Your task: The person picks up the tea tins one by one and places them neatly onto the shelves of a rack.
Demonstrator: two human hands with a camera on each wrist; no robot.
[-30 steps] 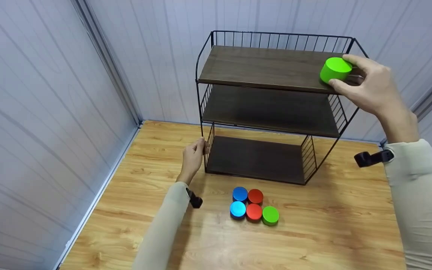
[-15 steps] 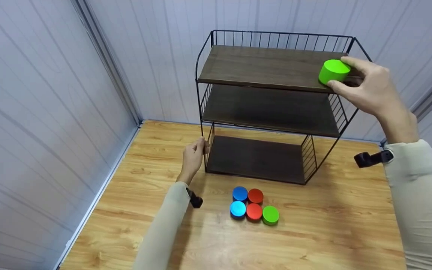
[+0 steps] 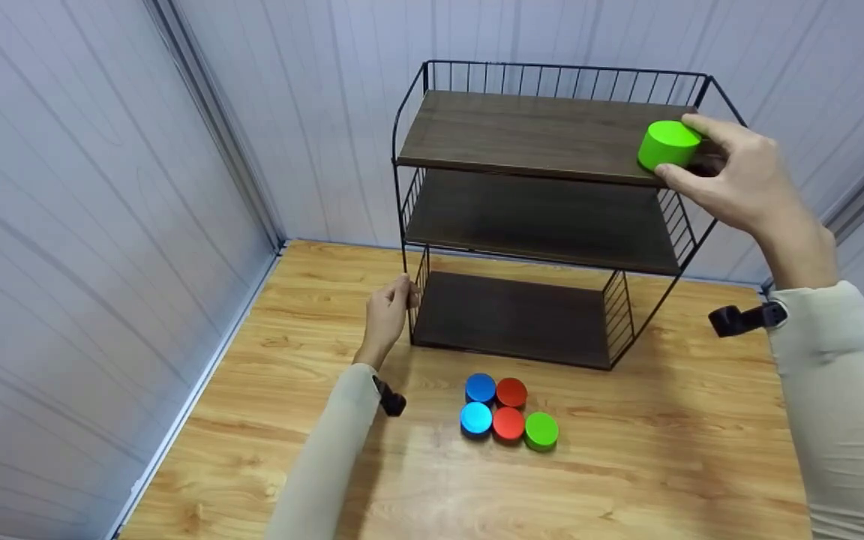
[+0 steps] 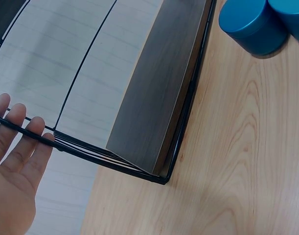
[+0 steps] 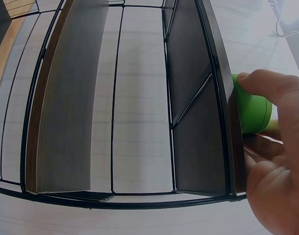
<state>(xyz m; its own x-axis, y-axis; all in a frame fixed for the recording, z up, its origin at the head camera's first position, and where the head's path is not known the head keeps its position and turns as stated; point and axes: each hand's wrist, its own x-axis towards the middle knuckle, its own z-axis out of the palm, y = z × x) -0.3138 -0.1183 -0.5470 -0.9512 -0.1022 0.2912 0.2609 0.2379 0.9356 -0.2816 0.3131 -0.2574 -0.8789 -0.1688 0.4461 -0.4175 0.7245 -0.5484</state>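
My right hand (image 3: 739, 169) pinches a bright green round tin (image 3: 668, 146) between thumb and fingers at the right front of the dark wooden top shelf (image 3: 529, 131). In the right wrist view the green tin (image 5: 253, 110) sits against the shelf board, a lid seam showing near its top. My left hand (image 3: 387, 311) grips the front left post of the black wire shelf rack (image 3: 404, 217), low down. Its fingers (image 4: 29, 147) hook round the thin rod in the left wrist view.
On the wood-grain surface before the rack stand two blue tins (image 3: 476, 420), two red tins (image 3: 508, 424) and another green tin (image 3: 541, 430), close together. Pale panel walls (image 3: 312, 120) rise behind and at both sides. Below the top are a middle shelf (image 3: 537, 217) and a bottom shelf (image 3: 514, 319).
The green tin and my right hand have shifted very slightly left and down onto the top shelf, then stayed still. My left hand keeps its place on the post.
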